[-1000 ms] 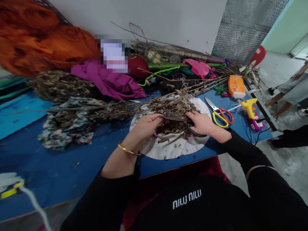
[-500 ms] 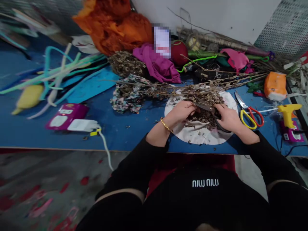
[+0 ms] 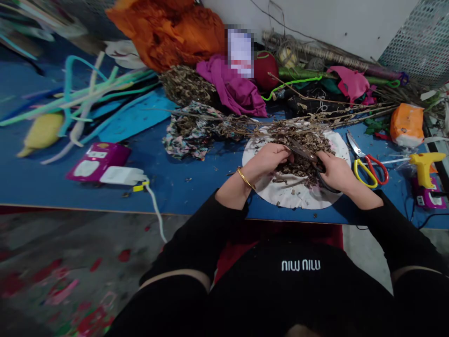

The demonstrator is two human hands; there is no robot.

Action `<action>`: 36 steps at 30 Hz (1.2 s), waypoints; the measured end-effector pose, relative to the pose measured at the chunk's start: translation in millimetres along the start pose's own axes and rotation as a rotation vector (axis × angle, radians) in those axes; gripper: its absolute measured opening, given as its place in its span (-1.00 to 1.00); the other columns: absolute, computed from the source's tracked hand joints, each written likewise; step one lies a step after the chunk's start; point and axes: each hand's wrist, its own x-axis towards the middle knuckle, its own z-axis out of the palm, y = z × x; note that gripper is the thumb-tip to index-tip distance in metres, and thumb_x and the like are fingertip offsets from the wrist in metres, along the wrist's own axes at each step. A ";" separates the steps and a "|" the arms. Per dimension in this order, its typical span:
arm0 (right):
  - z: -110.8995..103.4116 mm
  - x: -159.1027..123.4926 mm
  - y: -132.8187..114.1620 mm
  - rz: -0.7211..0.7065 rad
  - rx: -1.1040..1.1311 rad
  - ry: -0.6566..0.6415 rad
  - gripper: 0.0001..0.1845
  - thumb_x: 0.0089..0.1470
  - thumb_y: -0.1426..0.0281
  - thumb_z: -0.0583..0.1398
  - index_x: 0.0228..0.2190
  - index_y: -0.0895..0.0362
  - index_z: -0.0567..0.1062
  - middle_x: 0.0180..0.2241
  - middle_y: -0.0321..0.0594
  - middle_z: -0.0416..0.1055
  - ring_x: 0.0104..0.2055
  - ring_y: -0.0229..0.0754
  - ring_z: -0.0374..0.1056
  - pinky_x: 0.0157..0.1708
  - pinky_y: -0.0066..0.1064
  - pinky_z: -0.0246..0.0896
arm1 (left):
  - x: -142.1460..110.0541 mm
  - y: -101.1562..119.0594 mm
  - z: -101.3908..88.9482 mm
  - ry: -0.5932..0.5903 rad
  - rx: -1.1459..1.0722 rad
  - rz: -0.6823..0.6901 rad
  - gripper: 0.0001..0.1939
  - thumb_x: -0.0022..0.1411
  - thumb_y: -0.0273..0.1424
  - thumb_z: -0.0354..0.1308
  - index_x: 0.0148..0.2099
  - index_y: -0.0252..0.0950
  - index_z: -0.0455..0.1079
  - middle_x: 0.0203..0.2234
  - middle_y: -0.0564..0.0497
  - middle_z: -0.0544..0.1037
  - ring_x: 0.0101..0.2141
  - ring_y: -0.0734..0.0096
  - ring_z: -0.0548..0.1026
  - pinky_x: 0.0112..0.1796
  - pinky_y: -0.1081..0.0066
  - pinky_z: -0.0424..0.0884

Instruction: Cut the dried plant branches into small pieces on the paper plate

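Observation:
My right hand (image 3: pixel 336 172) is closed round the handles of dark scissors (image 3: pixel 302 150), whose blades point left over a heap of dried leaves (image 3: pixel 317 139). By the blade tips my left hand (image 3: pixel 267 158) has its fingers pinched together; what is between them is hidden. The leaves lie on a round white cloth (image 3: pixel 298 199). Long dry stems (image 3: pixel 345 119) stretch across the back of the cloth. Right of my right hand lies a second pair of scissors (image 3: pixel 368 166) with one yellow and one red handle.
A yellow glue gun (image 3: pixel 424 168) and an orange packet (image 3: pixel 407 125) sit at the right. To the left are a purple box (image 3: pixel 100 161) with a white plug and cable, and pale foam-like strips (image 3: pixel 87 96). Purple cloth (image 3: pixel 235 91), patterned cloth (image 3: pixel 187 135) and orange fabric (image 3: pixel 175 32) line the back.
The view has swung left, bringing the purple box and strips into sight. Both hands stay over the leaves, the scissors still in my right hand, their blades now slightly more tilted.

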 end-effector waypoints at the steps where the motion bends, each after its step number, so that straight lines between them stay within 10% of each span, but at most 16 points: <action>1: 0.7 0.1 0.2 0.000 -0.001 -0.002 -0.51 0.23 0.30 0.02 0.12 0.20 0.41 -0.05 0.08 0.51 -0.12 0.05 0.43 -0.25 -0.27 0.16 | 0.5 -0.2 -0.3 0.000 -0.002 -0.004 -0.74 0.30 -0.39 0.01 -0.39 -0.33 0.45 -0.68 0.16 0.14 -0.63 0.54 0.07 -0.55 0.45 -0.05; 19: 1.7 1.7 -0.3 0.017 -0.047 -0.006 -0.51 0.21 0.31 0.03 0.12 0.18 0.41 -0.02 0.06 0.49 -0.15 0.03 0.43 -0.32 -0.29 0.12 | 3.7 1.0 0.1 0.000 -0.076 -0.027 -0.76 0.25 -0.43 0.04 -0.43 -0.35 0.45 -0.56 0.04 0.44 -0.55 0.54 0.20 -0.47 0.50 0.11; 36: 1.8 -0.4 3.8 -0.037 0.027 0.036 -0.46 0.21 0.24 0.03 0.16 0.15 0.41 -0.05 0.01 0.50 -0.16 -0.01 0.41 -0.31 -0.30 0.11 | 0.7 2.5 0.4 -0.022 -0.063 -0.064 -0.80 0.32 -0.38 0.07 -0.34 -0.30 0.45 -0.65 0.15 0.23 -0.68 0.57 0.13 -0.59 0.46 0.02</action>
